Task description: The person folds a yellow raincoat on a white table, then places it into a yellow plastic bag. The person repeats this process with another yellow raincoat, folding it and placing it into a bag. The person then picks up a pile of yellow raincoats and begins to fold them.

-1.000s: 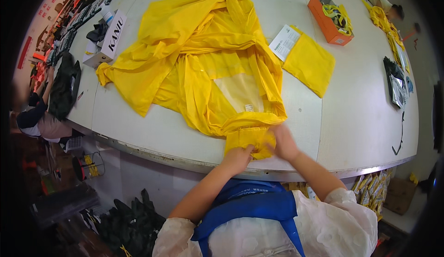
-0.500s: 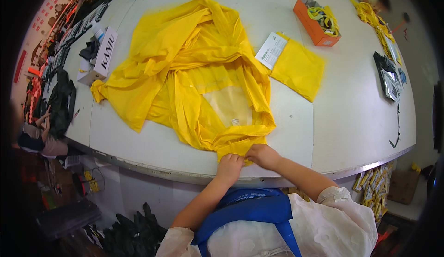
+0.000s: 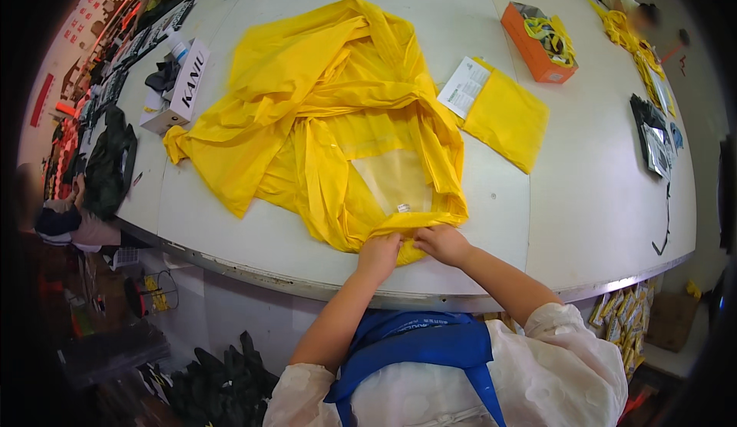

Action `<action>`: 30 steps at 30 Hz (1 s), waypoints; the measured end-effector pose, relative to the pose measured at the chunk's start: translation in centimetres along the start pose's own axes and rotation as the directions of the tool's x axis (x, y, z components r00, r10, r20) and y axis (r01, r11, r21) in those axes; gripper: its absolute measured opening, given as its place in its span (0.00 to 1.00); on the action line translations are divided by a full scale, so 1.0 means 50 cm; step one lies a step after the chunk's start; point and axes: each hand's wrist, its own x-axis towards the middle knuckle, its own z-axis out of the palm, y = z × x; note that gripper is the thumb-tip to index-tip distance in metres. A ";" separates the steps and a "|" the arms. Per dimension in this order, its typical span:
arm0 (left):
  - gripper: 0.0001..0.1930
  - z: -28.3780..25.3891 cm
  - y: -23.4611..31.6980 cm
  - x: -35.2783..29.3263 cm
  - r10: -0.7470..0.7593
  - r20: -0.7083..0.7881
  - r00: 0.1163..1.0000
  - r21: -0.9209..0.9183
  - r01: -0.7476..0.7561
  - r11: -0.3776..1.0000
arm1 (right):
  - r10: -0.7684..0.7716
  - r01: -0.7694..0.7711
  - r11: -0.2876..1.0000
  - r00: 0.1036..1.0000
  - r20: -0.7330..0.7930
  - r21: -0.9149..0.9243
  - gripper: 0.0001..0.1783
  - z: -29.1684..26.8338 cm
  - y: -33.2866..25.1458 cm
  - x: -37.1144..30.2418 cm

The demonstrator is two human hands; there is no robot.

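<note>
A yellow raincoat (image 3: 269,112) with a clear plastic panel (image 3: 395,177) lies spread and rumpled on the pale table. At its near edge, my left hand (image 3: 380,253) and my right hand (image 3: 441,243) are close together, fingers closed on the yellow fabric. A short strip of the cloth hangs between and below them, just in from the table's edge. The fingertips are partly hidden by the folds. To the right lies a folded yellow packet (image 3: 510,120) with a white printed card (image 3: 464,87) at its upper left corner.
An orange box (image 3: 530,52) of yellow and grey straps stands at the far right. A white box (image 3: 184,93) with a bottle and dark cloth sits at the left. Dark packaged items (image 3: 652,139) lie near the right edge. Other people work around the table; dark garments (image 3: 219,373) are heaped below.
Both hands have moved up slightly, away from the table's edge, and the near flap of the raincoat is now folded up under them. The view has shifted a little.
</note>
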 end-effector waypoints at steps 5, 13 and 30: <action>0.12 0.003 0.011 -0.008 -0.110 0.097 0.989 0.012 0.110 0.994 | -0.310 0.269 0.936 0.936 -0.167 -0.229 0.19 -0.024 0.004 -0.015; 0.23 -0.044 0.021 -0.038 -0.095 0.009 0.995 0.216 0.091 0.972 | 0.117 -0.117 0.993 0.993 0.015 0.009 0.17 -0.039 -0.009 0.014; 0.08 -0.128 -0.004 -0.018 -0.023 0.122 0.992 0.361 -0.023 0.932 | -0.207 0.159 0.940 0.969 -0.135 -0.302 0.14 -0.025 -0.046 0.005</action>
